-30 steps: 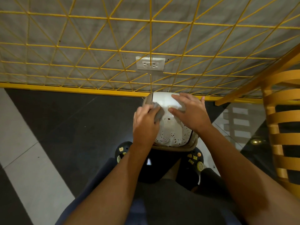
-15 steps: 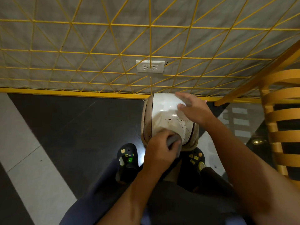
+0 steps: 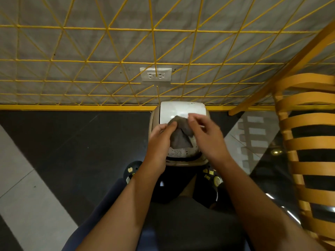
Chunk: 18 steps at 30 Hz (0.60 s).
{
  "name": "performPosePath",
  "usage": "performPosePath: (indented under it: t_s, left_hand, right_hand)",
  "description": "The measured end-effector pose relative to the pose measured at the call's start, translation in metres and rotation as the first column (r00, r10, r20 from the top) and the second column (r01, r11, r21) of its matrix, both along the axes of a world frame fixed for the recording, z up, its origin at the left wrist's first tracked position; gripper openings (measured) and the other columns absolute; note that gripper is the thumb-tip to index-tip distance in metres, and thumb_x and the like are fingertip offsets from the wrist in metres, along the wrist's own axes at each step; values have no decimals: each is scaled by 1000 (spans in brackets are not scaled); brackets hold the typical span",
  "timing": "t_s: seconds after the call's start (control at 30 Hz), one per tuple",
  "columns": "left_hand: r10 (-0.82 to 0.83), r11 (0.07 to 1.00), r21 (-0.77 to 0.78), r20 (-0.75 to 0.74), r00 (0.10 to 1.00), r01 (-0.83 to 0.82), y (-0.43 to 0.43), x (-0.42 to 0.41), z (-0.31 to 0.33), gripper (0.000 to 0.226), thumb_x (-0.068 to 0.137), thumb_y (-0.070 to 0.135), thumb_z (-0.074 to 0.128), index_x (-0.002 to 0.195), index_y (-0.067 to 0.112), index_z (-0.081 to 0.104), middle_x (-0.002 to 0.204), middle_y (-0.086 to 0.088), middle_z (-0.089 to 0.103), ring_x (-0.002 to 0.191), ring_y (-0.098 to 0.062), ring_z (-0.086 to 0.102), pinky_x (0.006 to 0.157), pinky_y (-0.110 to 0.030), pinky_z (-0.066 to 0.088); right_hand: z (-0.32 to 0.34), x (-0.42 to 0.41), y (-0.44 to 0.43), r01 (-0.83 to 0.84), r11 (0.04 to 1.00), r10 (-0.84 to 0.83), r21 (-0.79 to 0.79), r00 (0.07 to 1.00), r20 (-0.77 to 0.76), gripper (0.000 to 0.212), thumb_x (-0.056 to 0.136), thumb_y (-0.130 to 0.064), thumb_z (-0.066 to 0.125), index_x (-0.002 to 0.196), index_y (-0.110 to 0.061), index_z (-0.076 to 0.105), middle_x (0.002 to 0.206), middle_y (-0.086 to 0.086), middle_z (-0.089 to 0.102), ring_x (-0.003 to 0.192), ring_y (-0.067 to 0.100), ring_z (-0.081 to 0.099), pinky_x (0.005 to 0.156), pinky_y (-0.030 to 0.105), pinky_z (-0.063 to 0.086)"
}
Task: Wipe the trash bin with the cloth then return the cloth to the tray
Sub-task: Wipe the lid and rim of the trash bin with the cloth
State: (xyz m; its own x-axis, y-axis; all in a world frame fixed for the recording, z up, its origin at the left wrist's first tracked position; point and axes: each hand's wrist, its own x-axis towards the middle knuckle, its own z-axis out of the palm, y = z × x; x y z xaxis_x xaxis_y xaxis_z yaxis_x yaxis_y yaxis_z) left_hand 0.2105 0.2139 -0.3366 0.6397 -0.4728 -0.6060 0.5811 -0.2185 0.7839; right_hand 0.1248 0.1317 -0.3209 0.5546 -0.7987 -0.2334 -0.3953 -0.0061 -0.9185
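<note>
A grey wall behind a yellow wire grid (image 3: 108,51) fills the upper frame, above a dark floor (image 3: 72,142). A yellow slatted wooden chair (image 3: 311,124) stands at right. At centre sits the tan trash bin with a white swing lid (image 3: 181,111). The left hand (image 3: 159,140) pinches the bunched grey cloth (image 3: 181,136), which lies over the lid between both hands. The blurred right hand (image 3: 206,138), fingers curled, meets the cloth's right edge; whether it grips is unclear.
</note>
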Motion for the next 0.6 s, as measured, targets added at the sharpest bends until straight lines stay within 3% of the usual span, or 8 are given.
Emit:
performPosePath:
  t_s: [0.13,0.2,0.23,0.3,0.37,0.43,0.5,0.6]
  left_hand:
    - [-170,984,-54,17,985,171,-2,4,5,21,92,25,51,97,10,65,97,-12,69,94,-22,66,84,-34,52]
    - [-270,959,-91,-5,963,268,-4,10,11,28,95,26,44,99,10,67,98,-9,69,93,-17,65,84,-27,52]
    - [-337,939,-36,83,938,341,-4,14,12,29,95,29,43,98,14,68,97,-4,70,92,-11,64,82,-21,50]
    - [-468,883,218,470,749,415,-6,25,9,26,94,32,45,99,23,70,105,9,67,97,0,58,84,-16,43]
    - [-519,850,392,740,428,353,-13,40,3,26,94,26,46,111,22,64,121,8,59,114,-7,48,96,-24,30]
    - [-604,779,513,768,212,360,-27,53,-6,32,95,24,44,125,21,55,133,6,50,126,-14,36,95,-25,16]
    - [-713,661,637,699,65,397,-39,64,-17,36,95,26,44,130,23,50,139,5,45,130,-17,30,101,-33,13]
    - [-754,595,667,657,23,448,-43,74,-31,36,94,28,47,130,23,51,138,5,47,129,-18,32,101,-35,16]
  right_hand:
    - [-4,-4,18,-66,993,62,102,997,48,44,79,-44,64,119,-31,52,103,-22,58,98,-2,57,73,6,49]
    - [-8,-9,11,-7,989,-1,145,999,54,45,76,-34,71,117,-28,53,108,-9,60,101,8,59,80,19,54]
    - [-10,-12,5,31,991,-34,130,999,25,45,76,-28,73,117,-25,54,109,-3,60,102,14,59,84,28,54]
    - [-15,-20,-6,36,996,-45,-79,993,-106,42,78,-23,71,119,-22,57,108,2,54,101,19,56,86,31,49]
    - [-19,-24,-13,-37,941,-33,-336,979,-199,41,82,-22,66,122,-22,56,104,2,52,99,17,54,82,23,41]
    - [-21,-21,-17,-122,867,0,-483,970,-245,42,83,-22,64,124,-21,54,106,3,58,102,20,52,87,31,41]
    - [-26,-15,-18,-228,796,51,-560,948,-314,42,85,-19,62,126,-19,53,107,6,59,103,24,49,91,40,41]
    - [-34,-11,-12,-347,736,150,-582,921,-360,41,84,-7,58,125,-9,55,106,16,57,99,32,49,87,43,44]
